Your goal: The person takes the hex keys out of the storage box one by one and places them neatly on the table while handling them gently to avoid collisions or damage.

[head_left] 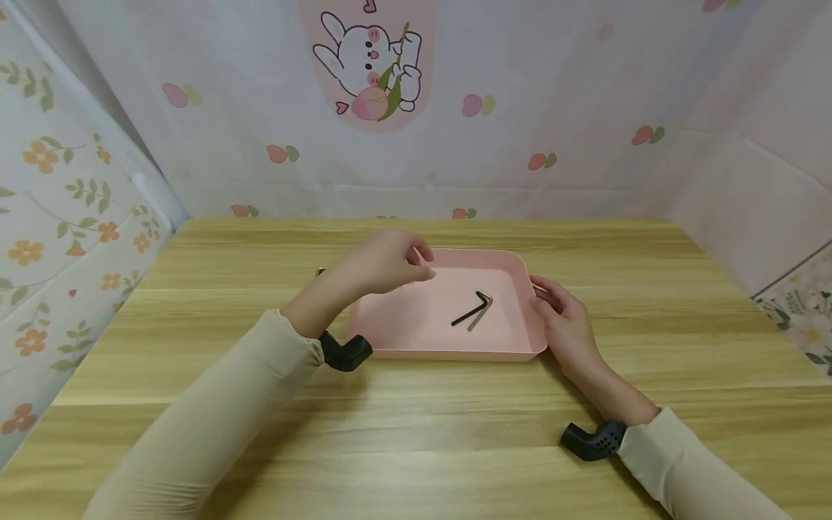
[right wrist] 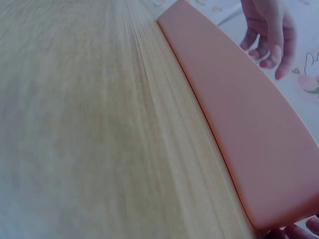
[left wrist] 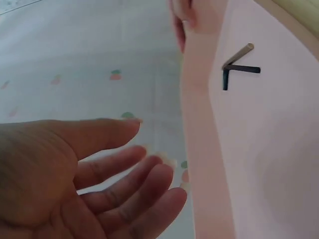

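Note:
A shallow pink tray (head_left: pixel 416 339) lies on the wooden table. Inside it, towards the right, are a black hex key (head_left: pixel 466 315) and a bronze-coloured hex key (head_left: pixel 479 318), their bent ends together. My left hand (head_left: pixel 386 263) is over the tray's left half, fingers loosely bent; the left wrist view shows nothing between the thumb and fingers (left wrist: pixel 149 181). With my right hand (head_left: pixel 568 328) I hold the tray's right side, thumb near the rim. In the right wrist view only a few right fingertips (right wrist: pixel 294 232) show, by the tray's corner.
A small metallic-looking thing (head_left: pixel 321 271) stands on the table left of the tray, mostly hidden behind my left forearm. A patterned curtain (head_left: pixel 494 144) closes off the back of the table (head_left: pixel 416 433). Black devices sit at both wrists.

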{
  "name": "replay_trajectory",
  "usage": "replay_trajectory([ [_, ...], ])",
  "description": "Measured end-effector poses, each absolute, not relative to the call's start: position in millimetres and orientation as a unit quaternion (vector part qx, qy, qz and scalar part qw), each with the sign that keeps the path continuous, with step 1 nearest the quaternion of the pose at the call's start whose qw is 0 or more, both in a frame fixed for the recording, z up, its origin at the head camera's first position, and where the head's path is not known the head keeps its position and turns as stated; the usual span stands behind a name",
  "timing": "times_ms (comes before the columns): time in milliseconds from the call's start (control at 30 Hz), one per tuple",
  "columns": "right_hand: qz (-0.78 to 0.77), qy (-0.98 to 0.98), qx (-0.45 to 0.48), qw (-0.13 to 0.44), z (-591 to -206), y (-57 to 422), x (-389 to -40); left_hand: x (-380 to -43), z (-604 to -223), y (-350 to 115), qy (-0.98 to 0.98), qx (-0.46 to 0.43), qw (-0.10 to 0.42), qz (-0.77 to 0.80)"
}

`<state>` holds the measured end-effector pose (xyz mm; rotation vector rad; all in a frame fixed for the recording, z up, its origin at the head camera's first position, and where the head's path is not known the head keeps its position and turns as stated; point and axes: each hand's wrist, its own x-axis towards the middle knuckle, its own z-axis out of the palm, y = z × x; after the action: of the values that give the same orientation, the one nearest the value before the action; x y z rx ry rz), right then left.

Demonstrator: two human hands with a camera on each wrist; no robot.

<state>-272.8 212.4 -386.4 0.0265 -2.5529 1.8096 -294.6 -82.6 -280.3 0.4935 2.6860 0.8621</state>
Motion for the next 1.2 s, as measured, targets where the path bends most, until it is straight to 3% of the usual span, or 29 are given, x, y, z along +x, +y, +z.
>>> replay_trajectory([
  [667,0.585,-0.811,0.006,0.003,-386.8,213.6,-273.3,-336.8,-273.1,-29.0,0.922,0.272,0.226,0.160],
  [900,0.583,-0.813,0.010,0.004,-387.3,214.0,-274.5,-343.5,-286.1,-9.1,0.916,0.256,0.282,0.127],
  [1200,0.579,-0.815,0.010,0.006,-387.5,214.5,-273.9,-345.9,-301.8,-3.7,0.898,0.268,0.310,0.157],
])
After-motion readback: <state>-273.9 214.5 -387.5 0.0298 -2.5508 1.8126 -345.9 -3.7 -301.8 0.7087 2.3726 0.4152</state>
